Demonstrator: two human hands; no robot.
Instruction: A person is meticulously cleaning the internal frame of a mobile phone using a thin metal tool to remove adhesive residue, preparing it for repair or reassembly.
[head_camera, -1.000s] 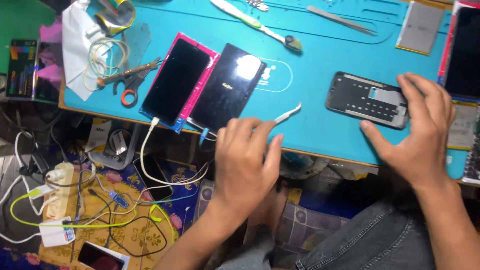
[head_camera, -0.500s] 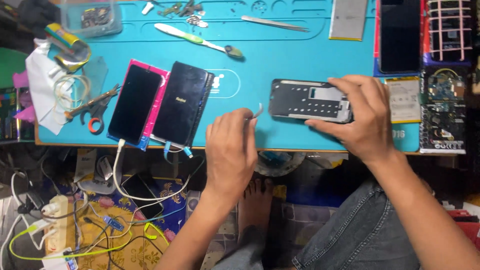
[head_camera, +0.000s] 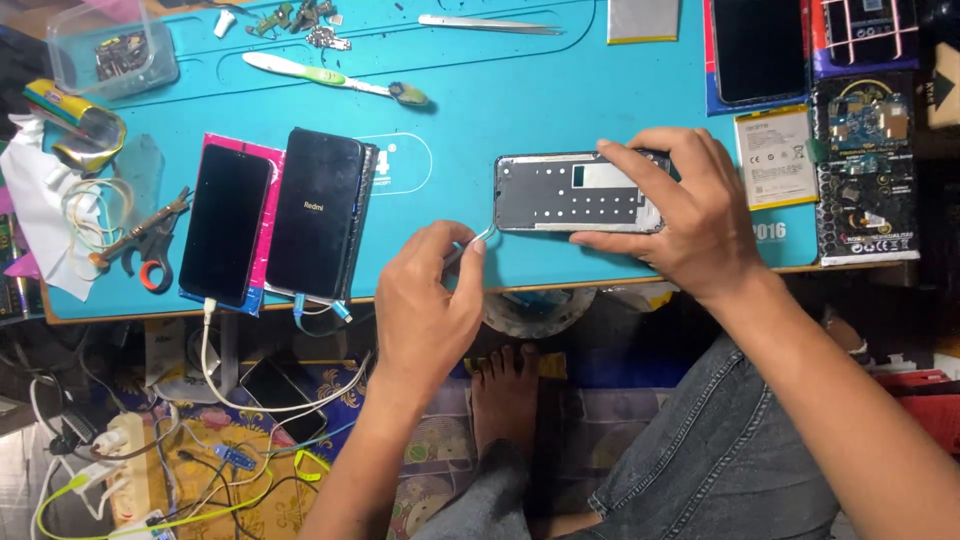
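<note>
Phone frame (head_camera: 575, 193), opened and face-down, lies flat on the blue work mat (head_camera: 500, 110) near the front edge of the bench.

Right hand (head_camera: 690, 215) is clamped over the frame's right end, fingers across the top edge and thumb along the lower edge. Left hand (head_camera: 430, 305) is closed around a thin metal pry tool (head_camera: 478, 240), whose tip touches the frame's lower left corner. Two dark phones (head_camera: 270, 215) lie side by side to the left with cables plugged in; scissors (head_camera: 145, 245), a toothbrush (head_camera: 335, 80) and tweezers (head_camera: 490, 24) rest further off on the mat.
</note>
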